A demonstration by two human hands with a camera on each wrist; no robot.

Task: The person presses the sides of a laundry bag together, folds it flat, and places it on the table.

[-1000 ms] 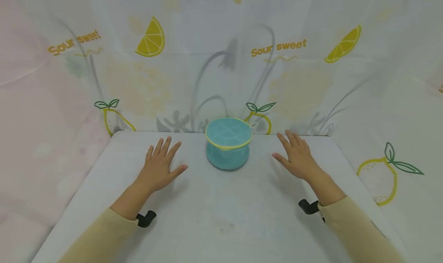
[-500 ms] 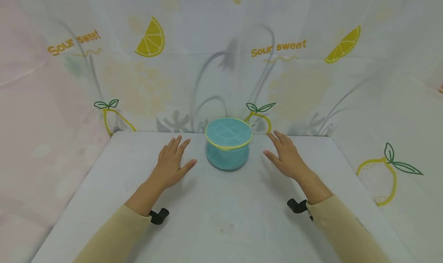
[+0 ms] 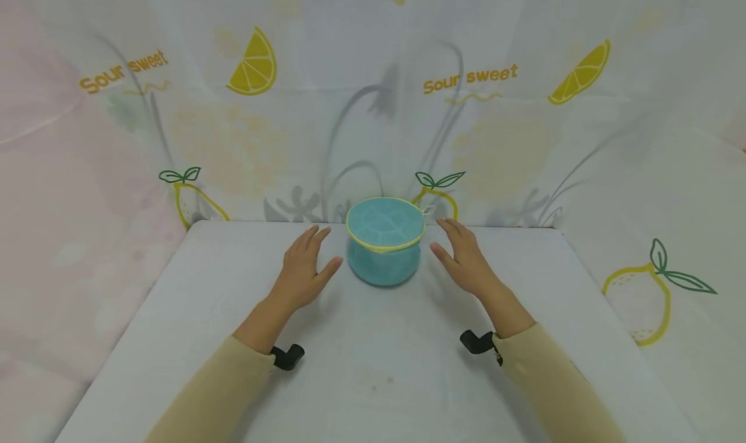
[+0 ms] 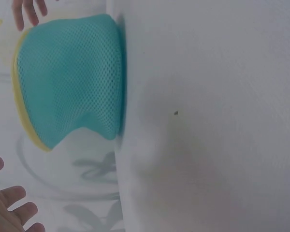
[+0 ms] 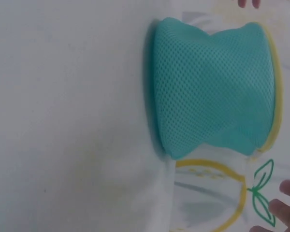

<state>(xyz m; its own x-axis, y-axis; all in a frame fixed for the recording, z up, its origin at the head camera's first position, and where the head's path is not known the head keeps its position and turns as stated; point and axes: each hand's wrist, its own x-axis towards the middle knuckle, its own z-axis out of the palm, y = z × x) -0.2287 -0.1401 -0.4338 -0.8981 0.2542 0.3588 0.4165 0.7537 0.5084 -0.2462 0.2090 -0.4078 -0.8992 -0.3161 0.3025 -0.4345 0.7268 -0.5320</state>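
Creased lemon-print sheet hangs behind white desk. Teal mesh drum, waist pinched, yellow trim round top, stands by the desk's back edge. Left hand and right hand flank it, just apart, fingers relaxed, extended. Desk runs wide either side and in front.

white table | cloth backdrop behind | printed lemon slices | orange "Sour sweet" lettering, twice | leafy lemon outlines

Both long sleeves are pale yellow, with a bent black piece jutting from each cuff.
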